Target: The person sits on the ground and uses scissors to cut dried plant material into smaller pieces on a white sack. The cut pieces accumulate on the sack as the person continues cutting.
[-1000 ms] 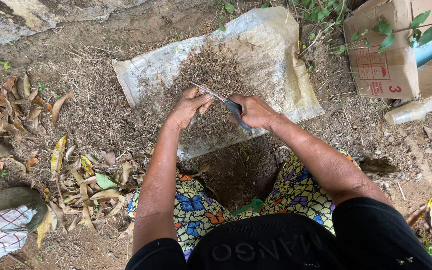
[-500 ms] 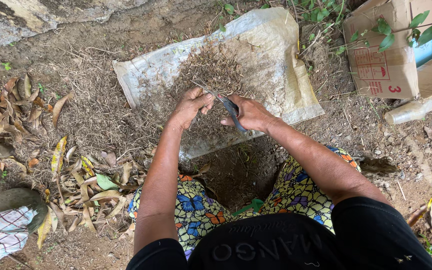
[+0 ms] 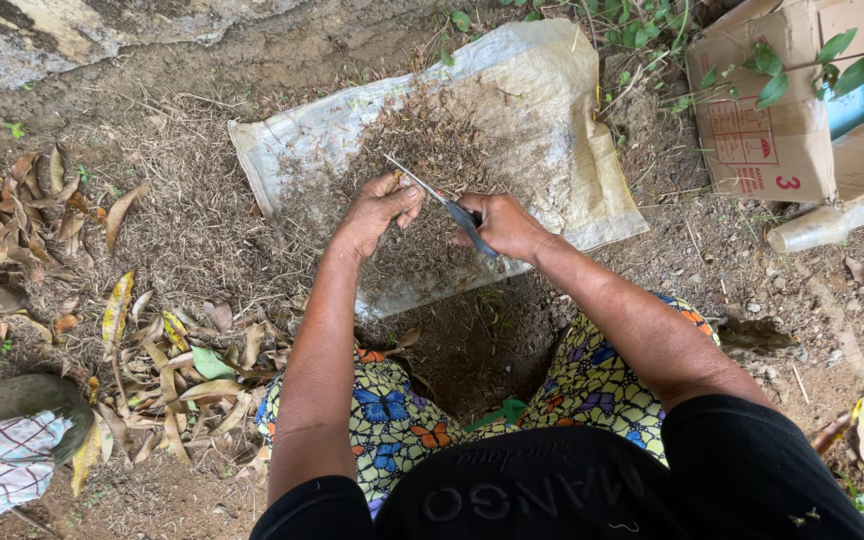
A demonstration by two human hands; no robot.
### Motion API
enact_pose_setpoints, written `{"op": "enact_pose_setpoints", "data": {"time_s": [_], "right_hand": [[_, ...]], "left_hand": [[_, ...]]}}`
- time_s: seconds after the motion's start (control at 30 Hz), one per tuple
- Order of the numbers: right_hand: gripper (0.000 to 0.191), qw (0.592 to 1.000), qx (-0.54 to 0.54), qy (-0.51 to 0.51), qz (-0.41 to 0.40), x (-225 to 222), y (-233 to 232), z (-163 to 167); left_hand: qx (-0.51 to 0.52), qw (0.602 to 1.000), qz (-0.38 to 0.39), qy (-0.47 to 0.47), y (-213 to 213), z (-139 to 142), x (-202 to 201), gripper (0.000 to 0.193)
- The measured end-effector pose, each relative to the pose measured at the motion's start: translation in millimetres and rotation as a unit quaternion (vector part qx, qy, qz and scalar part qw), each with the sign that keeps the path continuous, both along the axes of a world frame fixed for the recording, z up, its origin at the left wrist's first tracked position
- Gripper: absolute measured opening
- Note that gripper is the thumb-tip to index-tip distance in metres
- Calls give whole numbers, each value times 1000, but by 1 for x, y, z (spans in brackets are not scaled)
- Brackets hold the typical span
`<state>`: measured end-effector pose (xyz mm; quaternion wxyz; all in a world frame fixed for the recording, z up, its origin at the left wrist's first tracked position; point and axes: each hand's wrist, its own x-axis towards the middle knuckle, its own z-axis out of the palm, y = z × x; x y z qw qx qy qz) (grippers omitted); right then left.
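Change over the last second is slight: knife (image 3: 442, 205) has tilted a bit, tip now up-left over the chopped dry grass (image 3: 422, 150) on the white sack (image 3: 552, 120); both hands have stayed put over the sack's near edge. Reads as the same cutting stroke carrying on. Right hand (image 3: 502, 225) is clenched round the knife's dark handle. Left hand (image 3: 377, 210) pinches narrowly at the blade, likely holding stems, too small to confirm. Cardboard box (image 3: 762, 130) sits right of the sack.

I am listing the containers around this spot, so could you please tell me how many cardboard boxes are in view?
1. The single cardboard box sits open at the top right, partly behind green leaves, with a clear plastic bottle lying just below it. Others may lie outside the frame.
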<state>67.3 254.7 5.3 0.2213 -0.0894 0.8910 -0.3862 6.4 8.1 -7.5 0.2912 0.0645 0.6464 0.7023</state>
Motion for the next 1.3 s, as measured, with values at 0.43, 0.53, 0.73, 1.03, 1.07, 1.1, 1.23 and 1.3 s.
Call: {"op": "enact_pose_setpoints", "data": {"time_s": [0.43,0.53,0.73,1.03,1.07,1.1,1.23,1.3], "right_hand": [[83,986,149,-28,72,-1,10,27],[68,993,95,29,70,-2,13,17],[64,995,82,-13,46,1,2,18],[53,999,8,-23,31,7,1,16],[50,999,0,-21,29,7,2,12],[47,999,-9,-20,28,6,3,7],[58,999,-31,-32,-10,-4,9,-9],[67,994,-103,-22,-42,-8,11,-15]], "left_hand": [[12,1000,-20,-21,0,3,-1,14],[10,1000,-7,-15,-2,2,-2,14],[13,999,0,-37,-4,0,-3,14],[18,998,-27,-52,0,2,-2,15],[19,998,-32,-50,0,2,-2,15],[20,998,-37,-47,0,2,-2,15],[4,999,-3,-49,3,1,-2,16],[63,997,18,-47,6,-1,-1,20]]}}
